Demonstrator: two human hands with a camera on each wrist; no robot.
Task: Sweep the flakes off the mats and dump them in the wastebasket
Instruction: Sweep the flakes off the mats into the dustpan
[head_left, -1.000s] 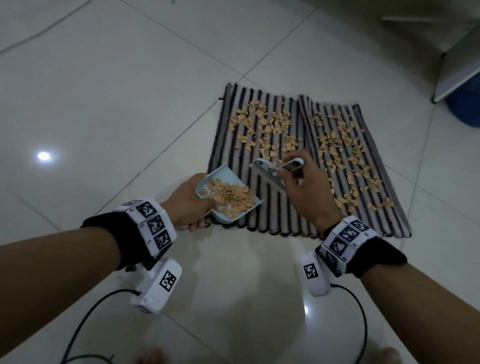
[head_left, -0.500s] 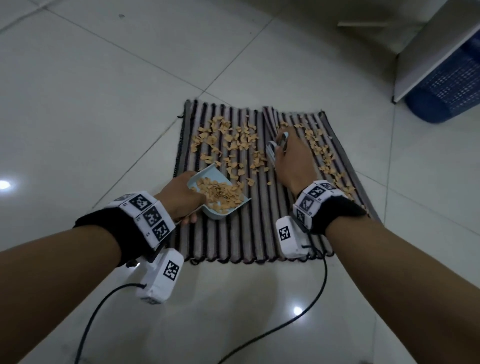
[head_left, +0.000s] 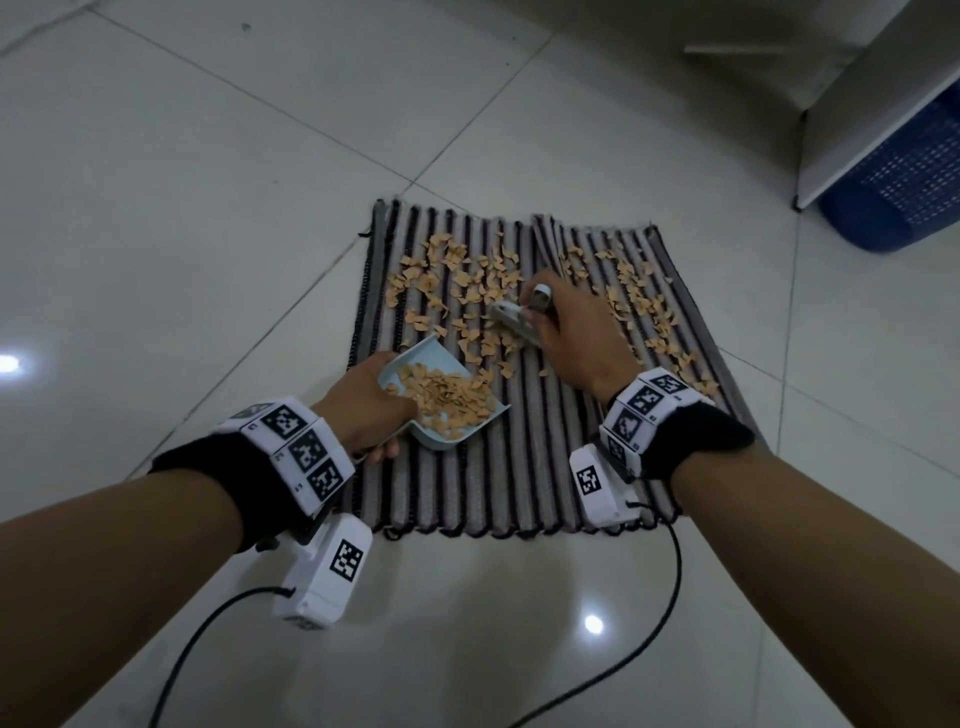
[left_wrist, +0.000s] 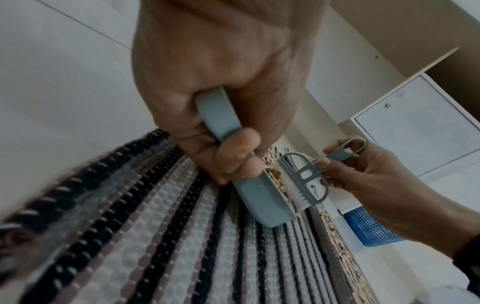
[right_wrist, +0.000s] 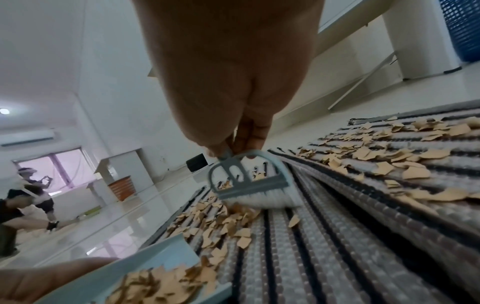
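While my left hand (head_left: 371, 402) grips the flake-laden pale blue plastic dustpan (head_left: 441, 397) on the striped woven mats (head_left: 514, 467), my right hand (head_left: 571, 332) pinches the small grey brush (head_left: 514, 319) beyond its lip, to draw tan flakes (head_left: 457, 275) in.

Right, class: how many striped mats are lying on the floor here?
2. The left mat lies under the dustpan and brush; the right mat lies beside it, the two overlapping at the centre seam. None seems hidden.

Both forearms reach forward and down. The left hand (head_left: 371, 402) is curled tight in a grip; the right hand (head_left: 574, 332) pinches with fingertips, wrist raised.
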